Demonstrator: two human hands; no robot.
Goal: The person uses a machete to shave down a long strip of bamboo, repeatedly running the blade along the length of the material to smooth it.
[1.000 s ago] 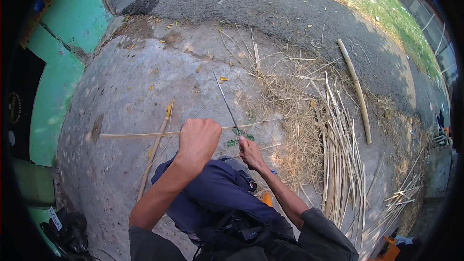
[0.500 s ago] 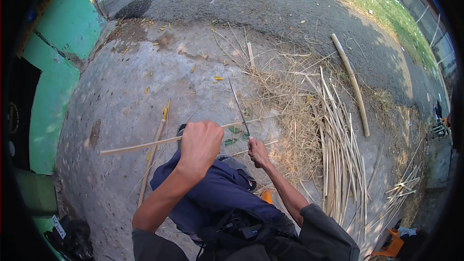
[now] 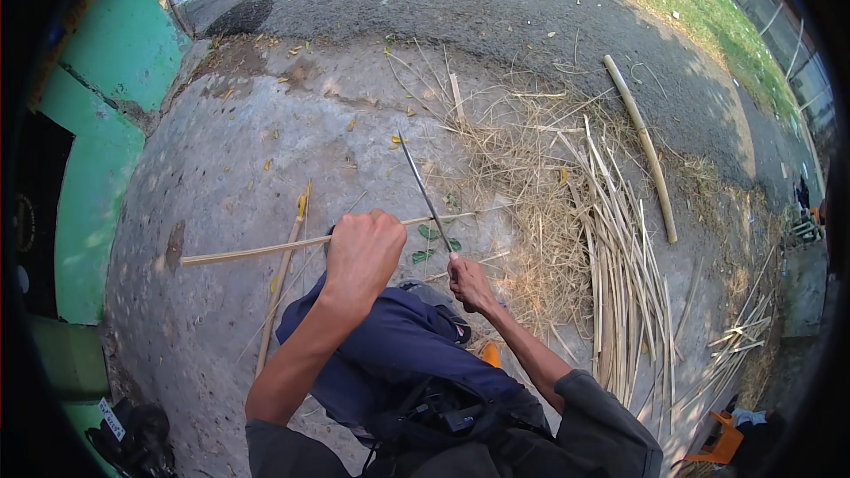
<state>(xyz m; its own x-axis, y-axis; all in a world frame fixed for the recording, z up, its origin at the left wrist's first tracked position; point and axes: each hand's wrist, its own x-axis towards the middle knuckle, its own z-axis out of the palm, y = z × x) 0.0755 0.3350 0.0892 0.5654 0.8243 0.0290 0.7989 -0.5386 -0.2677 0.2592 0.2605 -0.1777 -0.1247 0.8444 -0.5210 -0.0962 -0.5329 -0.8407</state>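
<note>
My left hand (image 3: pixel 366 257) is closed round a pale bamboo strip (image 3: pixel 243 254), whose split end sticks out to the left and whose thin end runs out to the right. In my right hand (image 3: pixel 471 285) is the handle of a long narrow knife (image 3: pixel 418 173), its blade pointing away and tilted left. The blade crosses the thin end of the strip just right of my left fist. Below that crossing, green leaves (image 3: pixel 426 233) lie on the concrete. My bent knee in dark blue trousers (image 3: pixel 390 345) is under the left wrist.
A heap of long split bamboo strips (image 3: pixel 624 288) lies at right, beside scattered shavings (image 3: pixel 522 168). Farther out rests a bamboo pole (image 3: pixel 651 155). A thin stick (image 3: pixel 282 274) lies left of my knee. A green wall (image 3: pixel 106 150) bounds the left; an orange object (image 3: pixel 722 443) sits lower right.
The knife has swung left, its tip leaning farther left, and the blade now crosses the strip closer to my left fist. My right hand has shifted slightly left. The left grip stays.
</note>
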